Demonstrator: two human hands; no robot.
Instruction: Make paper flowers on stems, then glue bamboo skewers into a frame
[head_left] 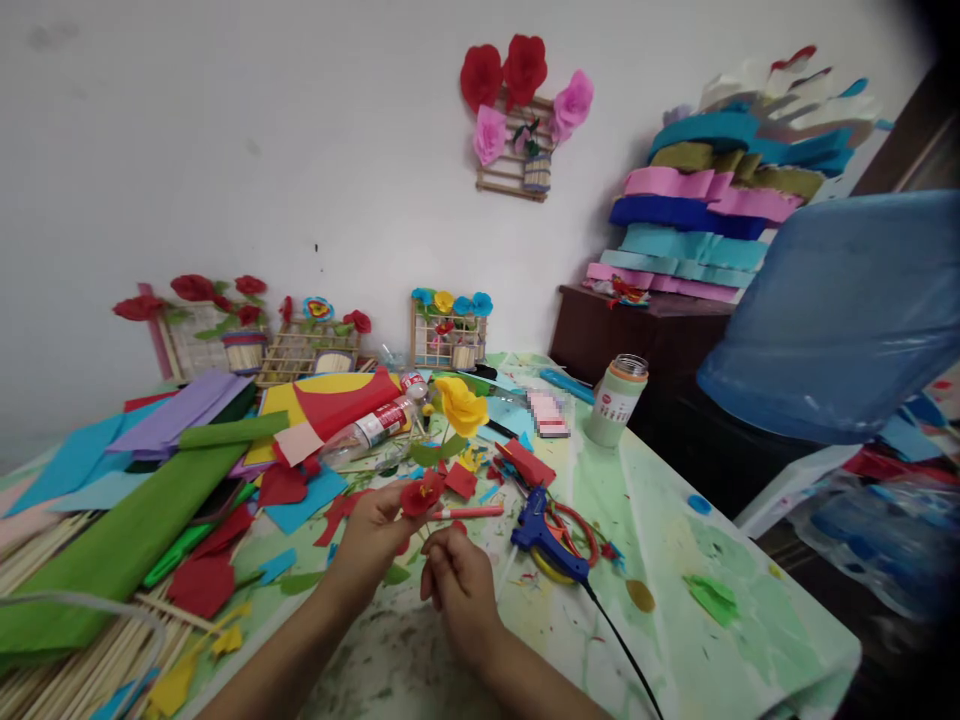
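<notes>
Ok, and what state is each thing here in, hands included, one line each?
Left hand: pinching the small red paper flower.
Right hand: curled below that flower; grip unclear.
Red flower: petals open.
Yellow paper flower: petals open, not held.
Blue plastic glue gun: lying down, not held.
Pale-green cylindrical jar: upright, lid off.
Nearer clear plastic bottle: on its side.

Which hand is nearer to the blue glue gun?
Right. The right hand is left of the glue gun; the left hand is farther left, holding a red paper flower.
</notes>
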